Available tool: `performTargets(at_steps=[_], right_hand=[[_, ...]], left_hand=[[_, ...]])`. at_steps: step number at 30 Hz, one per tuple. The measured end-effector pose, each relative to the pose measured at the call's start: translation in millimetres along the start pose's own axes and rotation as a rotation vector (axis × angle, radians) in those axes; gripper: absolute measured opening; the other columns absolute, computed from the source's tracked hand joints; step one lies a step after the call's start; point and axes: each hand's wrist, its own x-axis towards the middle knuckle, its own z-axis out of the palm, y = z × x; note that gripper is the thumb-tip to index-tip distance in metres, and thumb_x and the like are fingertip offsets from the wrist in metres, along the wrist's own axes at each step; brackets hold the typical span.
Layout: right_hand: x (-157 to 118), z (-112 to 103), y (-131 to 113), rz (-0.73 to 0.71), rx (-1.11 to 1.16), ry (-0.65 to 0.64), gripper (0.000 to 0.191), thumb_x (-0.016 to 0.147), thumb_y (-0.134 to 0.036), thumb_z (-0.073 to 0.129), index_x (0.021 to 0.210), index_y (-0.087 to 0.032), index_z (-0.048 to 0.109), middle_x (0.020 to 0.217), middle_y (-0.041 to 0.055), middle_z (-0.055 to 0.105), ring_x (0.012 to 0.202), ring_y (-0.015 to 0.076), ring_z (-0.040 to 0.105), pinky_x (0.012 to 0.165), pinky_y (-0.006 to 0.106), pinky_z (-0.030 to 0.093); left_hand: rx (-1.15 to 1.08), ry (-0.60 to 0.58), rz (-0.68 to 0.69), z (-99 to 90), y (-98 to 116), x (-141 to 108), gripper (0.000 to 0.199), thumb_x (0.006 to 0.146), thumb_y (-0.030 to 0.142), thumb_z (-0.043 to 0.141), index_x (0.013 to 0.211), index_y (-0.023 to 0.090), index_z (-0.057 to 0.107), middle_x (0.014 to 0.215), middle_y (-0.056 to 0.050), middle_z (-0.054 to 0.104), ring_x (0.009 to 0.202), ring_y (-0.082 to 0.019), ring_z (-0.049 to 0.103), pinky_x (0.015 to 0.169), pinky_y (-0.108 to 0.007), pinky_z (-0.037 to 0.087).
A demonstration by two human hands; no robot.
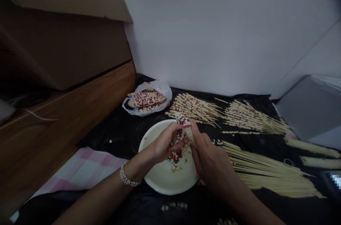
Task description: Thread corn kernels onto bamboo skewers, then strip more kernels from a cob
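A corn cob [184, 125] with white and purple kernels is gripped between my two hands over a white basin [149, 179]. Part of the cob, on its right side, is stripped bare. My left hand [166, 143] has its fingers closed at the cob's left side, and a beaded bracelet [126, 176] circles that wrist. On the other side, my right hand [206, 152] wraps round the cob. Loose kernels [176, 169] lie in the basin over a red flower print. A short row of kernels [174, 205] rests on the black sheet in front.
Whole cobs [146, 102] lie in a plastic bag [169, 90] at the back. Two bundles of kernel-threaded sticks [191, 108] [242, 116] lie behind the basin. Bare sticks [271, 171] and stripped cobs [318, 162] are at right. A cardboard box [66, 40] stands left; a wall [226, 33] rises behind.
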Motion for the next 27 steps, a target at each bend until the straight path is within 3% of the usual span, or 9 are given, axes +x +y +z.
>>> performTargets(at_steps=[4,8,12,15,17,20,22,27], right_hand=[[-0.4,-1.3,-1.8,-0.005,0.064,-0.016,0.07,0.091,-0.017,0.034,0.148,-0.023,-0.005,0.099,0.007,0.058,0.067,0.0176,0.06,0.05,0.027,0.044],[0.4,-2.2,-1.2,-0.019,0.22,-0.023,0.065,0.092,-0.018,0.033,0.149,-0.021,0.003,0.105,0.01,0.058,0.081,0.0204,0.062,0.065,0.032,0.049],[1.7,-1.5,2.5,-0.003,0.221,0.001,0.062,0.092,-0.02,0.034,0.148,-0.018,0.007,0.108,0.0122,0.058,0.089,0.0223,0.061,0.072,0.035,0.049],[1.8,-1.4,3.4,-0.003,0.175,-0.001,0.063,0.092,-0.02,0.034,0.148,-0.017,0.005,0.107,0.0115,0.058,0.082,0.0205,0.061,0.066,0.032,0.049],[1.3,-1.3,2.0,0.003,0.094,-0.007,0.065,0.092,-0.019,0.035,0.148,-0.018,0.002,0.102,0.0092,0.058,0.074,0.0194,0.061,0.056,0.029,0.047],[0.0,-0.1,-1.5,0.0,-0.064,-0.017,0.068,0.091,-0.016,0.035,0.148,-0.018,-0.002,0.092,0.0052,0.057,0.063,0.0179,0.058,0.044,0.027,0.039],[-0.6,1.2,-3.5,-0.016,-0.122,-0.019,0.069,0.09,-0.014,0.035,0.148,-0.018,-0.002,0.089,0.0041,0.056,0.06,0.0168,0.057,0.042,0.027,0.036],[-0.1,1.7,-3.5,-0.022,-0.021,-0.033,0.07,0.09,-0.014,0.034,0.148,-0.019,-0.006,0.095,0.0063,0.057,0.063,0.016,0.058,0.047,0.026,0.04]], left_hand=[[0.033,0.071,0.07,3.4,-3.9,2.3,0.014,0.07,0.025,0.045,0.057,0.018,0.043,0.046,0.006,0.038,0.039,-0.005,0.023,0.04,-0.022,0.017],[0.068,0.134,0.088,4.0,-9.2,5.5,0.007,0.058,0.013,0.045,0.059,0.018,0.041,0.049,0.006,0.039,0.039,-0.004,0.022,0.039,-0.021,0.011],[0.003,0.044,0.025,-1.2,-6.5,4.4,0.003,0.067,0.019,0.05,0.069,0.017,0.048,0.056,0.004,0.05,0.037,-0.004,0.023,0.039,-0.021,0.013],[-0.027,-0.01,0.002,-2.9,-2.7,2.4,0.027,0.082,0.038,0.042,0.069,0.017,0.05,0.054,0.002,0.051,0.037,-0.004,0.022,0.039,-0.022,0.015],[-0.036,0.014,0.0,-1.6,-0.9,1.0,0.03,0.084,0.038,0.038,0.066,0.017,0.048,0.048,0.004,0.046,0.036,-0.004,0.022,0.04,-0.022,0.016],[-0.054,0.099,-0.019,1.5,0.5,-0.5,0.024,0.08,0.031,0.038,0.059,0.019,0.041,0.043,0.007,0.035,0.035,-0.005,0.022,0.039,-0.022,0.015],[-0.052,0.117,-0.029,2.7,0.2,-0.4,0.021,0.076,0.03,0.039,0.058,0.019,0.04,0.045,0.006,0.036,0.036,-0.005,0.022,0.038,-0.022,0.015],[0.012,0.143,0.041,2.3,-7.5,4.2,0.007,0.061,0.016,0.046,0.057,0.017,0.041,0.051,0.005,0.039,0.039,-0.004,0.024,0.038,-0.02,0.011]])
